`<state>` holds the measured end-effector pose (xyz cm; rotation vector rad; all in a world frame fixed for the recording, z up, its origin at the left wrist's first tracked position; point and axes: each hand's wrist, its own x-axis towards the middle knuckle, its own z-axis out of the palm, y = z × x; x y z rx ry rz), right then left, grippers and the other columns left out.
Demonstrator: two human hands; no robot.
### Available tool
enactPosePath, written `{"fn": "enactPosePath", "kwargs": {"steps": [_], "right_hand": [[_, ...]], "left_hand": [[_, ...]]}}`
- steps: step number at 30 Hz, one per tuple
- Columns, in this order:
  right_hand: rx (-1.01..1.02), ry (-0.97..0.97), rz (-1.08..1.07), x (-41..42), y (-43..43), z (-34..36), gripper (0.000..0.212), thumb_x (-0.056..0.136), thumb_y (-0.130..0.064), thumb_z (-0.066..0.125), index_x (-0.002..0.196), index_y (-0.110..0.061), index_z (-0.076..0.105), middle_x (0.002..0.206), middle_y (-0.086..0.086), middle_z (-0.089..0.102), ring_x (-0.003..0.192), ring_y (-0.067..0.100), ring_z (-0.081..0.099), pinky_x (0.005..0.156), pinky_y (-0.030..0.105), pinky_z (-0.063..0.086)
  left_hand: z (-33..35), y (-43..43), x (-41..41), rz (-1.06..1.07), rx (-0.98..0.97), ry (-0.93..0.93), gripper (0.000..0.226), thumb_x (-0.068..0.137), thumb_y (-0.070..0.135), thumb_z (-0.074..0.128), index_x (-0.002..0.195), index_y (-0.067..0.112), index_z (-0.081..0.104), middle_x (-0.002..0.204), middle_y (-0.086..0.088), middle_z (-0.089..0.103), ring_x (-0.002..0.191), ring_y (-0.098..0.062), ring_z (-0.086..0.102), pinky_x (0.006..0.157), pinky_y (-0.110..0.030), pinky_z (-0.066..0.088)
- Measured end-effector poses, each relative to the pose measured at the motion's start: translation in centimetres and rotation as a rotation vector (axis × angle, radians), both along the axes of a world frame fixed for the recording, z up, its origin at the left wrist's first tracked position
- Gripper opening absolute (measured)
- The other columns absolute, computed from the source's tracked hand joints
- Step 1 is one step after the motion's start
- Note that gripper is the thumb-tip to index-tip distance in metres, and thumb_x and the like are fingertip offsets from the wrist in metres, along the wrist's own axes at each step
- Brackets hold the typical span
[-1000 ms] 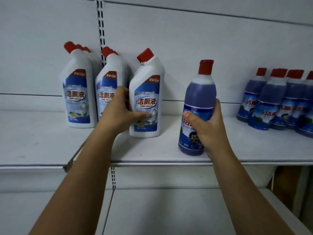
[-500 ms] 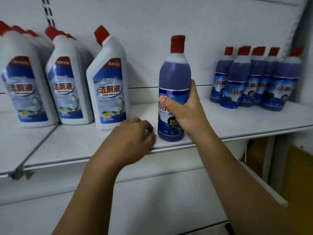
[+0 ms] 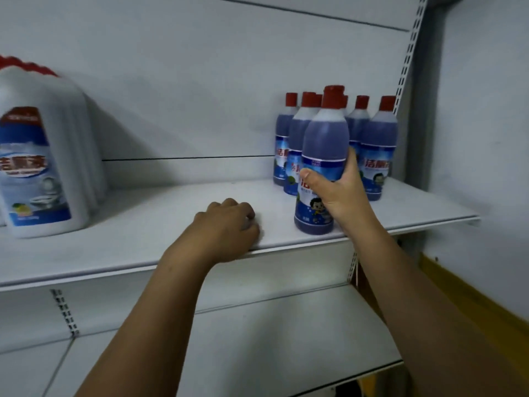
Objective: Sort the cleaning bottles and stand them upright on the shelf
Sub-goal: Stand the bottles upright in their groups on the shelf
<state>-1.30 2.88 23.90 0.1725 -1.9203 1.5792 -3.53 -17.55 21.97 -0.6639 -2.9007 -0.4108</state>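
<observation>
My right hand (image 3: 340, 193) grips a purple bottle (image 3: 323, 144) with a red cap and blue label. It stands upright near the front edge of the white shelf (image 3: 171, 224). Directly behind it, several matching purple bottles (image 3: 378, 144) stand in a group at the shelf's right end. My left hand (image 3: 229, 227) rests on the shelf's front edge with fingers curled, holding nothing. At the far left stand white toilet-cleaner bottles (image 3: 40, 167) with red caps, one behind another.
A lower white shelf (image 3: 257, 339) lies beneath. A slotted grey upright (image 3: 412, 53) and a side wall close off the right end. A yellow-brown board (image 3: 472, 305) shows at the lower right.
My right hand has carried the purple bottle to the right, up to the group of purple bottles. My left hand left the white bottle and came down onto the shelf edge. The view swung right.
</observation>
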Motion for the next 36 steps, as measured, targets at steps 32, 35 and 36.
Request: {"fn": "enactPosePath", "kwargs": {"steps": [32, 35, 36], "right_hand": [[0.564, -0.292, -0.242, -3.5, 10.6, -2.6, 0.022, 0.083, -0.028, 0.070, 0.085, -0.017, 0.052, 0.077, -0.004, 0.058, 0.073, 0.018, 0.055, 0.063, 0.029, 0.038], [0.423, -0.229, -0.217, -3.1, 10.8, -2.1, 0.022, 0.082, -0.026, 0.072, 0.088, -0.013, 0.056, 0.082, -0.002, 0.059, 0.075, 0.015, 0.056, 0.061, 0.025, 0.041], [0.330, -0.172, -0.232, -3.1, 11.2, -2.0, 0.027, 0.082, -0.026, 0.074, 0.092, -0.012, 0.054, 0.087, 0.000, 0.058, 0.077, 0.014, 0.055, 0.063, 0.022, 0.041]], "left_hand": [[-0.5, 8.1, -1.2, 0.069, 0.079, -0.031, 0.047, 0.097, 0.047, 0.047, 0.139, 0.025, 0.049, 0.146, 0.000, 0.046, 0.129, -0.022, 0.045, 0.105, -0.038, 0.038], [-0.2, 8.1, -1.3, 0.067, 0.077, -0.072, 0.048, 0.096, 0.047, 0.050, 0.138, 0.024, 0.049, 0.143, -0.003, 0.048, 0.127, -0.023, 0.046, 0.106, -0.040, 0.039], [0.1, 8.2, -1.5, 0.071, 0.082, -0.090, 0.048, 0.096, 0.048, 0.051, 0.138, 0.024, 0.050, 0.141, -0.004, 0.050, 0.125, -0.023, 0.048, 0.106, -0.040, 0.040]]}}
